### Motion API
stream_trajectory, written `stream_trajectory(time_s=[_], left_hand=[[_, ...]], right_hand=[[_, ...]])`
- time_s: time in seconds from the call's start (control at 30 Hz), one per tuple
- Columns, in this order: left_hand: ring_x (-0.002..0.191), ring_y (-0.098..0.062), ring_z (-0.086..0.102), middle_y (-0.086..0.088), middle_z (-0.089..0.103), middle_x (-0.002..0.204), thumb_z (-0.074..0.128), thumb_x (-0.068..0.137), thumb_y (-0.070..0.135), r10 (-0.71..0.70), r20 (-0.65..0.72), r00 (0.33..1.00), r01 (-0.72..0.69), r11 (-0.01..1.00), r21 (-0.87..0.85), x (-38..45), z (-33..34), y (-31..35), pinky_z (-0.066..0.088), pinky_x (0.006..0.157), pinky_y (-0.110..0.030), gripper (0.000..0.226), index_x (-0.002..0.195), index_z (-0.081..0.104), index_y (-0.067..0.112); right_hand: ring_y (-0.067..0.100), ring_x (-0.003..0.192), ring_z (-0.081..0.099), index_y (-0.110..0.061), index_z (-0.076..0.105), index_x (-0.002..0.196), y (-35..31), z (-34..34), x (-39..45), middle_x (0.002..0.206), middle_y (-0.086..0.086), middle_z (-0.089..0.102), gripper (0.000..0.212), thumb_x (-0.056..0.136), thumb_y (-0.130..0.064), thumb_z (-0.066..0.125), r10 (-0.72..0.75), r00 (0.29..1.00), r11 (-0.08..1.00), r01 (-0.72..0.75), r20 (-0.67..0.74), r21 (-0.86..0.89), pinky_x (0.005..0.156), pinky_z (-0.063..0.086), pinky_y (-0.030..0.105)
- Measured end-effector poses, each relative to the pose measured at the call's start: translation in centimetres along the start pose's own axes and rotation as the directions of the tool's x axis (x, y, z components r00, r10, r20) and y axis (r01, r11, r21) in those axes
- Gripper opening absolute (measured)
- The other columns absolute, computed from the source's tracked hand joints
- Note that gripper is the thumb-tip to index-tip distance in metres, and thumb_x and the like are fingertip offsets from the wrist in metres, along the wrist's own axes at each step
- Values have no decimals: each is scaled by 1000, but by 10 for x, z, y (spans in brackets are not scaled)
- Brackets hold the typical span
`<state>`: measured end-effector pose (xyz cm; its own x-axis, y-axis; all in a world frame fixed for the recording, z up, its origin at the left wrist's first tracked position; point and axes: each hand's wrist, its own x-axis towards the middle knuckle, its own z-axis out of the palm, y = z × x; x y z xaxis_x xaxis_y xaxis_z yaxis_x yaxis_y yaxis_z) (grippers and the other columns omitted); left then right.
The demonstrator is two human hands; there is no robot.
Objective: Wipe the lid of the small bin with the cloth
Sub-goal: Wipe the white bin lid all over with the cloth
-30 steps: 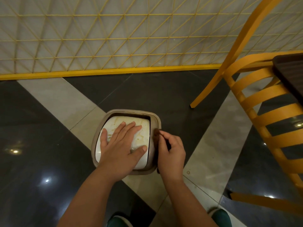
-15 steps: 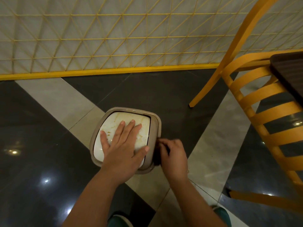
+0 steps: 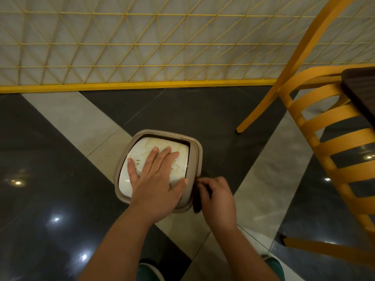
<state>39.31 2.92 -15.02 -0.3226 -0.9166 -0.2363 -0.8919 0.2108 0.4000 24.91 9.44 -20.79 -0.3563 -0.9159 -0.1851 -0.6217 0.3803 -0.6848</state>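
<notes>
On the floor (image 3: 50, 179) below the person, the small bin (image 3: 195, 159) stands; left hand (image 3: 156, 179) lies flat, fingers straight, on its stained white lid (image 3: 142, 151). Right hand (image 3: 217, 197) pinches a dark cloth (image 3: 196, 205) against the rim. Beyond, a yellow chair (image 3: 316, 126) and lattice wall (image 3: 142, 41).

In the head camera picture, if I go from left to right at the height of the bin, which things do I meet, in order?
Dark floor tile → stained white lid with the left hand flat on it → beige lid rim → right hand holding the dark cloth → yellow chair.
</notes>
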Motion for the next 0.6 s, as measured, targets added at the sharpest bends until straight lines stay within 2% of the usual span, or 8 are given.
stream_trajectory(time_s=[0.07,0.13,0.3,0.43,0.5,0.6], left_hand=[[142,-3,-15,22,1,155,35,89,58,-7,-9,1000,7,1000,2,1,1,1,-24,107,-49,59,142,13,44],[142,-3,-16,22,0,155,30,86,60,-8,-16,1000,9,1000,4,1,2,2,-24,107,-49,62,142,12,44],[142,-3,-17,22,-1,155,24,79,62,-8,-20,1000,8,1000,9,1,3,0,-25,106,-48,66,141,10,45],[141,-2,-16,22,0,154,26,79,61,7,-12,1000,-7,1000,4,1,3,-1,-26,105,-47,64,140,11,46],[141,-2,-15,22,2,154,27,80,61,5,-21,1000,-5,1000,-6,2,3,-1,-26,105,-47,64,140,12,45],[141,-2,-14,23,3,154,28,80,61,3,-24,1000,-3,1000,-14,2,3,-1,-25,106,-47,64,140,14,46]], right_hand=[[3,85,53,-30,66,109,-5,-4,30,100,-11,48,20,96,-28,51,61,998,998,-61,-24,5,69,38,10],[3,86,54,-28,66,112,-11,-2,36,101,-10,49,22,96,-27,51,113,992,991,-108,-62,80,74,45,16],[-3,87,57,-35,63,98,-8,25,-39,98,-19,51,18,92,-19,59,226,972,916,-187,-70,355,76,54,18],[-10,94,54,-41,57,84,-13,46,-70,93,-16,57,36,84,-6,68,278,956,879,-213,-97,427,78,43,3],[-9,92,55,-41,56,83,-16,50,-71,92,-16,58,38,83,-5,69,272,953,881,-191,-133,433,77,46,8],[-1,86,59,-42,59,84,-6,59,-66,93,-15,60,29,86,-14,66,329,937,856,-242,-119,458,80,54,26]])
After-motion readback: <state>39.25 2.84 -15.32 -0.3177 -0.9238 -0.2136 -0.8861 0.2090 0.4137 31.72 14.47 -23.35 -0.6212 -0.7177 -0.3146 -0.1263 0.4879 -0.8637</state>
